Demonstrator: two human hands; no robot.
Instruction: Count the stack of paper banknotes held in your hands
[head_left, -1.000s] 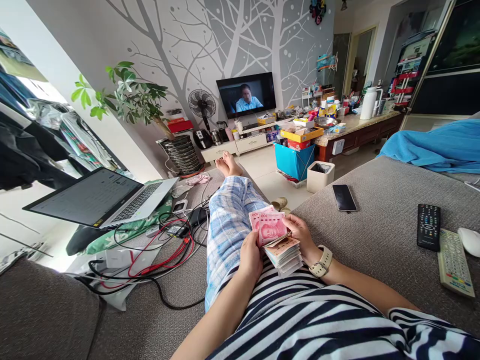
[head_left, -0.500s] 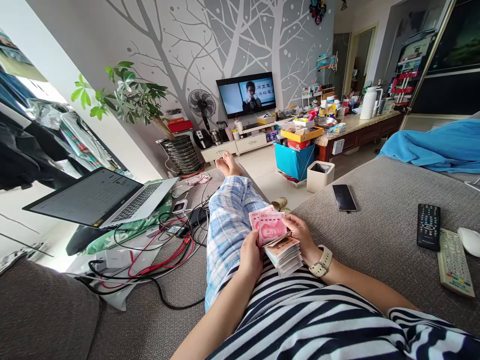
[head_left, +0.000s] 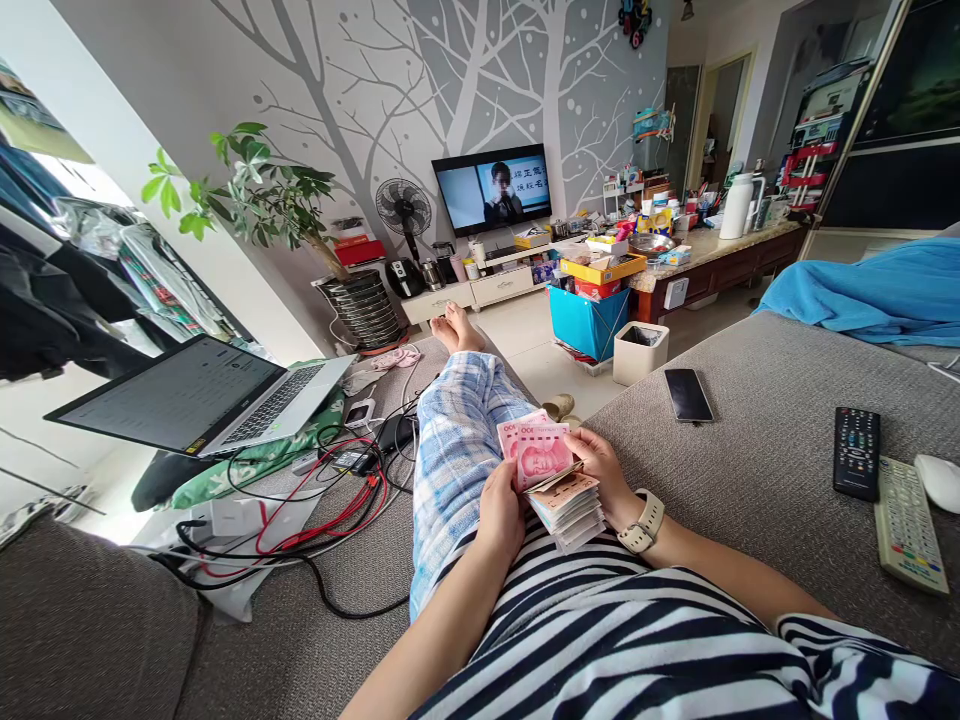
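Note:
Above my lap, my left hand (head_left: pixel 501 505) is closed on the lower left edge of some red 100 banknotes (head_left: pixel 543 456), which are spread a little apart. My right hand (head_left: pixel 600 462) wraps round a thick folded stack of banknotes (head_left: pixel 573 510), its layered edges facing me and an orange-brown note on top. The fingers of my right hand also touch the right edge of the red notes. A pale watch (head_left: pixel 642 522) circles my right wrist. Parts of both hands' fingers are hidden behind the notes.
On the sofa (head_left: pixel 735 480) to my right lie a phone (head_left: pixel 688 396), a black remote (head_left: pixel 856 453), a beige remote (head_left: pixel 910 525) and a white mouse (head_left: pixel 937 483). To my left are an open laptop (head_left: pixel 202 395) and tangled cables (head_left: pixel 330 530). A bin (head_left: pixel 640 352) stands beyond the sofa.

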